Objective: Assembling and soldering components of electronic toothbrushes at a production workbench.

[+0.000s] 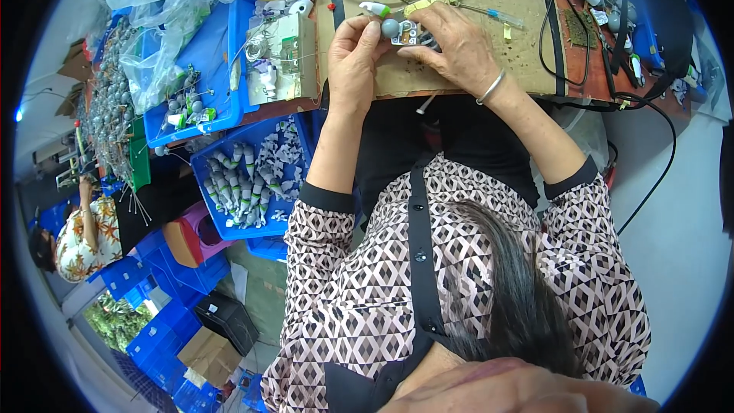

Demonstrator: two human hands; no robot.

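Observation:
Over the cardboard mat, my left hand (356, 57) pinches a small part with a round grey ball (391, 28) at its end, thumb and forefinger closed. My right hand (460, 47), a bangle at its wrist, curls its fingers around a small white housing (405, 34) with a brownish inside, right beside the ball. Whether ball and housing are joined, I cannot tell. Greyish bits under my right fingers are partly hidden. Just beyond my left fingertips lies a white-and-green piece (375, 8).
A worn cardboard mat (527, 57) covers the bench, with a black cable (587, 69) looping at right. Blue trays of grey-white parts (243, 183) stand at left, below a clear plastic bag (157, 38). A small device with a green circuit board (290, 53) sits beside the mat. Another person (88, 233) works far left.

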